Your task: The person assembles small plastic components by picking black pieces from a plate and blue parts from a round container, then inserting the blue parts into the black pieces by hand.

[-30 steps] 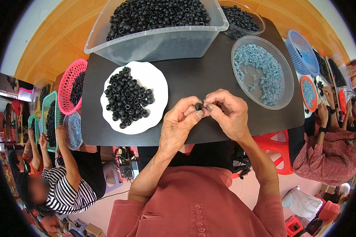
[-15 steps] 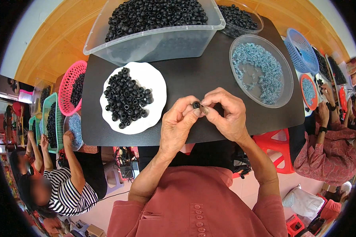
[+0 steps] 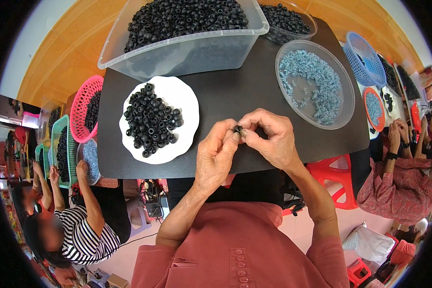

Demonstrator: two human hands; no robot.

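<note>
1. While my forearms reach in from the near side, my left hand (image 3: 216, 156) pinches one small black piece (image 3: 238, 128) between thumb and fingertips, above the near part of the desk (image 3: 225, 93).
2. My right hand (image 3: 270, 140) meets it from the right, thumb and fingers drawn together; I cannot tell whether they grip the piece itself or something tiny at it.
3. I judge the piece light and stiff, hardly fragile, but rounded and perhaps slippery enough to roll away; its sides look the best hold, leaving any opening uncovered.
4. To the left lies a white plate (image 3: 188, 103) with a wavy rim, heaped with black pieces (image 3: 151, 124), many showing a hole.
5. Farther right stands a round clear tub (image 3: 351, 98) of small blue pieces (image 3: 329, 89), their shape hard to make out.
6. On the far side are a big clear box (image 3: 192, 56) and, right of it, a clear bowl (image 3: 288, 39), both holding black pieces.
7. Beyond the desk's left edge sits a pink basket (image 3: 81, 103).
</note>
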